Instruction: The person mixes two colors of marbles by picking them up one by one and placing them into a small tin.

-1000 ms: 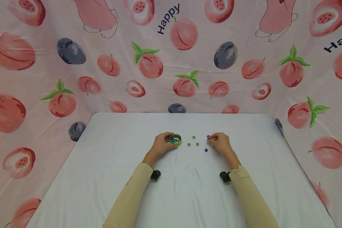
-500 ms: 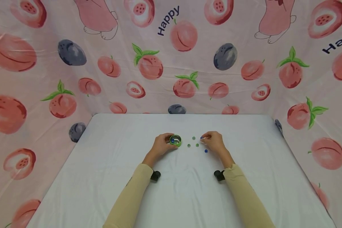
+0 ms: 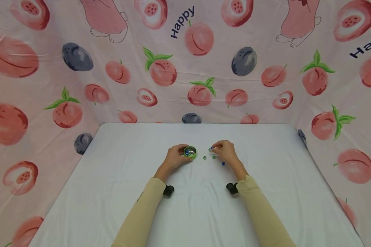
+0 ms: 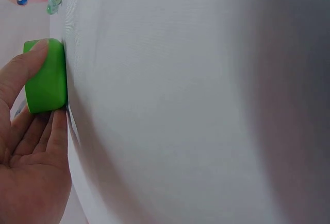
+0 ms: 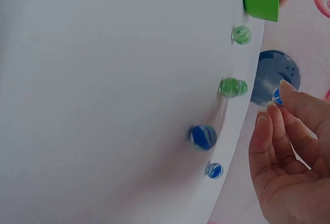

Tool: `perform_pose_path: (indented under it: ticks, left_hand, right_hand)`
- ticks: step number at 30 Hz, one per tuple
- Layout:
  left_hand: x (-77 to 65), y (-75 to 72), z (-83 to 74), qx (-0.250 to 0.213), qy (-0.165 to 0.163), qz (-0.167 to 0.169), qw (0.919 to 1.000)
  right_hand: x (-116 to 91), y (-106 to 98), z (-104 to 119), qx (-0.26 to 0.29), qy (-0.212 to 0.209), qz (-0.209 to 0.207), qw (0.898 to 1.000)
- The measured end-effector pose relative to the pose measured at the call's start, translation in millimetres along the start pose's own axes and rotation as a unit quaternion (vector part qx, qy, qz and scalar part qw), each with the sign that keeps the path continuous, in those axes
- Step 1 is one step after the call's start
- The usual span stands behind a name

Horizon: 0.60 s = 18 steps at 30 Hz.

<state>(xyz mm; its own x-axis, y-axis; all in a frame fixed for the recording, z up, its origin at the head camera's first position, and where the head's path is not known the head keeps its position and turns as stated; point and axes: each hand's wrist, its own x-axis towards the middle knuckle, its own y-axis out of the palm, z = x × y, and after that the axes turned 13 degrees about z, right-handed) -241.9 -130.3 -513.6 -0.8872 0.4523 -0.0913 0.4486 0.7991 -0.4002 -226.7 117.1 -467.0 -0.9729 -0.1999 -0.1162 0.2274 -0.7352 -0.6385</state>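
My left hand (image 3: 174, 157) holds a small green cup (image 4: 49, 77) on the white table, thumb on one side and fingers on the other. The cup's inside is silvery, and marbles (image 3: 187, 153) show in it, a blue one among them. My right hand (image 3: 227, 153) pinches a blue marble (image 5: 277, 96) between thumb and fingertips, raised off the table to the right of the cup. Three green marbles lie between cup and right hand, one (image 5: 241, 35) closest to the cup. Two more blue marbles (image 5: 202, 137) lie nearer the right hand; one is hidden behind it in the head view.
A white cloth covers the table (image 3: 191, 212). Behind it and at both sides hangs a pink fruit-print curtain (image 3: 173, 68). Each wrist carries a small black camera (image 3: 169, 190).
My right hand has picked up a blue marble at the right and moved left with it, over the farthest green marble. My left hand and the cup have stayed put.
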Motion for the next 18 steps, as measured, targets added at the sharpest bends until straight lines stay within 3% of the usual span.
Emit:
perform_pose_path:
  ticks: [18]
  left_hand:
    - [-3.8, 0.8, -4.3, -0.008, 0.000, -0.004, 1.0000]
  right_hand:
    - [9, 20, 21, 0.020, -0.022, 0.017, 0.999]
